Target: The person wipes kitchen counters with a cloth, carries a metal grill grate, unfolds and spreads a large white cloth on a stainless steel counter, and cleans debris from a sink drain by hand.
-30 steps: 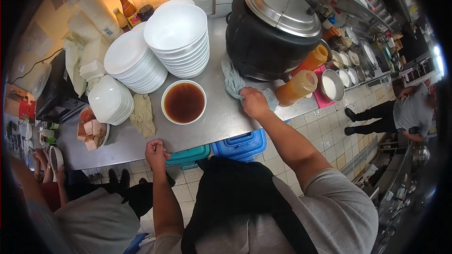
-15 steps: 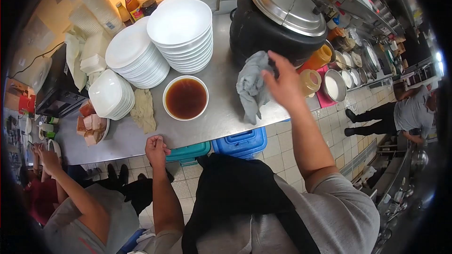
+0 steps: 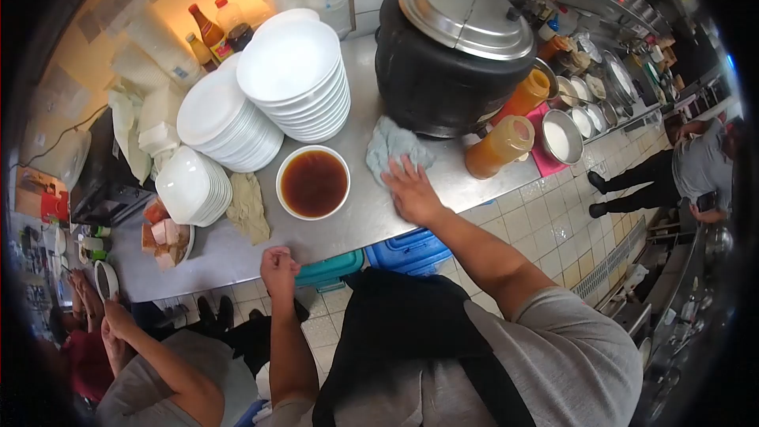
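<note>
At the bottom of the frame, the person wore a black apron (image 3: 403,340) over a grey shirt. The left hand (image 3: 278,270), just below the counter's front edge, was loosely curled with fingers drawn in; nothing showed in its grasp. Under that edge stood a teal bin (image 3: 332,267) and a blue bin (image 3: 407,251).

On the steel counter (image 3: 360,229), the right hand (image 3: 415,194) lay palm down near the middle of the frame, its fingers spread and unclenched, the fingertips on the lower edge of a crumpled grey-blue cloth (image 3: 391,145). This cloth rested on the steel, just in front of a large black pot (image 3: 443,79) with a metal lid (image 3: 466,16). To its left was a white bowl (image 3: 313,218) of dark brown liquid (image 3: 315,182); further left lay a folded tan cloth (image 3: 249,209). To its right, a squeeze bottle (image 3: 498,146) of orange-yellow sauce stood beside the pot.

Beyond the bowl, toward the upper left, rose a stack of deep white bowls (image 3: 292,63) and a stack of white plates (image 3: 221,119). Behind them were sauce bottles (image 3: 207,29). At the far right of the frame, another person (image 3: 700,166) stood on the tiled floor.
</note>
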